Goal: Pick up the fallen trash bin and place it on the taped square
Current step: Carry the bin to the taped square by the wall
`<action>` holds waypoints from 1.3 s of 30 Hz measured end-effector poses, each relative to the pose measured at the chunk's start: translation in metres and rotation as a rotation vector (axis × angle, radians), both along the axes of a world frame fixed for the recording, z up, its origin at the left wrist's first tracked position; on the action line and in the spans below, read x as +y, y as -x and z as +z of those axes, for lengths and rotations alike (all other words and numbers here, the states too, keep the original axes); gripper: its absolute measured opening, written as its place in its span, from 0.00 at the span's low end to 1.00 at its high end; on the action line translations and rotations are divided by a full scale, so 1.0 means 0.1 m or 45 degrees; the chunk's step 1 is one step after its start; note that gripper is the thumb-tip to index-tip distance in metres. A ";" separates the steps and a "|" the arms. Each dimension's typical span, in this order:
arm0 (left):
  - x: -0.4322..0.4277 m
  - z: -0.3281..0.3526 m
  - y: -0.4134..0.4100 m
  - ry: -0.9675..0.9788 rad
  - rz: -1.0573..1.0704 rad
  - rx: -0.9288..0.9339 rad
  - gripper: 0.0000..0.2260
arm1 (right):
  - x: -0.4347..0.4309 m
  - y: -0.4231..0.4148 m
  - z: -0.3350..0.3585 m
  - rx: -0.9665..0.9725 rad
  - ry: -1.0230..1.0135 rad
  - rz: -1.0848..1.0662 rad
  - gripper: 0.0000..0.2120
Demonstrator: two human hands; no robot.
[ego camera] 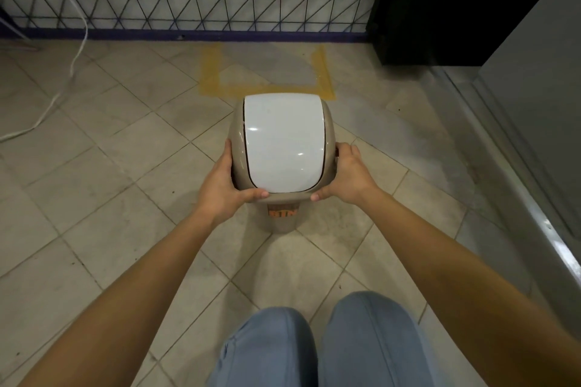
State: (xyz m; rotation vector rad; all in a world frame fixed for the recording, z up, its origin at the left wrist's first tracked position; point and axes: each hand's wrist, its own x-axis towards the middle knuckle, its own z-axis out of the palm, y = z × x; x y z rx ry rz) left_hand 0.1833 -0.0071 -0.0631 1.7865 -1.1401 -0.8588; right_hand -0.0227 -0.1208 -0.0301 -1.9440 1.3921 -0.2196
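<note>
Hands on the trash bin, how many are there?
2. The left hand grips the trash bin's left side; the right hand grips its right side.

Left hand (pixel 221 185) and right hand (pixel 344 176) gripping upright trash bin (pixel 281 144) at lid sides; bin standing just short of taped square (pixel 267 72).

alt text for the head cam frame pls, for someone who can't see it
A person's left hand and right hand grip the sides of an upright beige trash bin with a white lid, seen from above over a tiled floor. The yellow taped square lies just beyond it by the wall, with nothing in it.
</note>
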 end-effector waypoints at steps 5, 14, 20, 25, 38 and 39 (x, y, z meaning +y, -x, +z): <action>-0.13 0.04 -0.02 -0.070 0.057 -0.121 0.54 | -0.19 -0.08 0.01 0.003 0.002 0.045 0.51; -0.47 0.10 -0.13 -0.158 0.082 -0.040 0.51 | -0.50 -0.27 0.00 -0.011 0.001 0.040 0.51; -0.64 0.07 -0.27 -0.038 0.094 -0.018 0.46 | -0.74 -0.46 0.00 -0.019 0.001 0.051 0.51; -0.79 0.04 -0.47 0.006 0.099 -0.015 0.44 | -0.90 -0.66 -0.01 -0.023 -0.005 0.044 0.52; -1.20 -0.11 -0.91 0.026 0.139 -0.065 0.46 | -1.20 -0.99 -0.19 -0.282 -0.199 -0.207 0.50; -1.23 -0.12 -0.95 0.032 0.126 -0.055 0.46 | -1.22 -1.01 -0.20 -0.328 -0.224 -0.218 0.50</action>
